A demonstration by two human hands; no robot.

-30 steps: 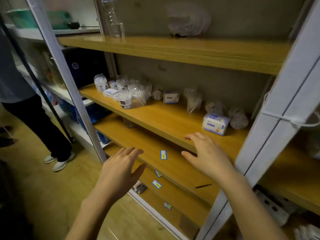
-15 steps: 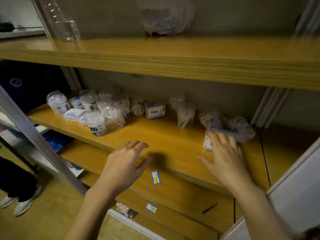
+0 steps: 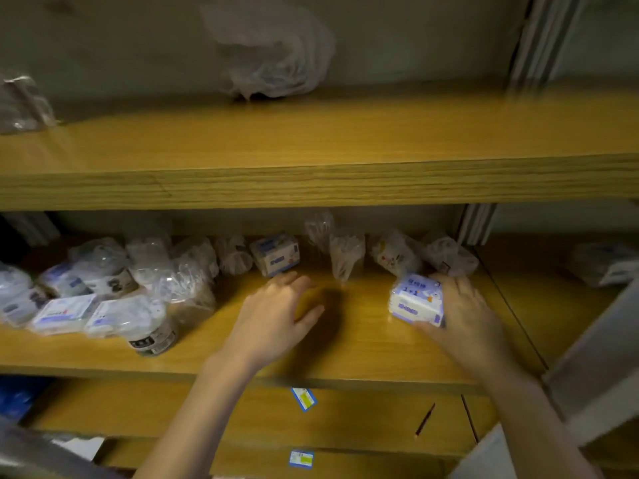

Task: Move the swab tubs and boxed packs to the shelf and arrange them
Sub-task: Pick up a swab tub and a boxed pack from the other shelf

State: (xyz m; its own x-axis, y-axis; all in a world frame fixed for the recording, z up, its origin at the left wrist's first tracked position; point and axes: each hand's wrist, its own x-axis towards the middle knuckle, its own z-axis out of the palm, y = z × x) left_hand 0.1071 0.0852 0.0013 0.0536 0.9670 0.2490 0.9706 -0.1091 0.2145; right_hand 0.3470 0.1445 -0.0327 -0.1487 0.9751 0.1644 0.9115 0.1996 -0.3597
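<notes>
On the middle shelf point(image 3: 345, 347), toward its right end, the right hand point(image 3: 465, 316) grips a boxed pack point(image 3: 413, 300). Its fingers curl over the pack's right side and far edge, and the thumb lies along the near edge. The pack is white with purple print. Whether it rests on the wood or is lifted a little cannot be told.

The left hand point(image 3: 273, 314) is near the middle of the same shelf, palm down, with its fingers loosely apart and holding nothing. A dark shadow lies on the board just to its right. Its fingertips are close to a small box point(image 3: 276, 254) standing at the back of the shelf, but contact is unclear.

To the left, a cluster of swab tubs point(image 3: 152, 326) wrapped in clear film lies crowded together with flat packs point(image 3: 64, 312) along the front. Clear bags of swabs point(image 3: 345, 254) lean against the back wall between the small box and the boxed pack, and more wrapped bundles lie behind the right hand.

On the upper shelf point(image 3: 311, 153) lies a crumpled plastic bag point(image 3: 273, 53). A blue and yellow sticker point(image 3: 303, 398) is on the shelf below.
</notes>
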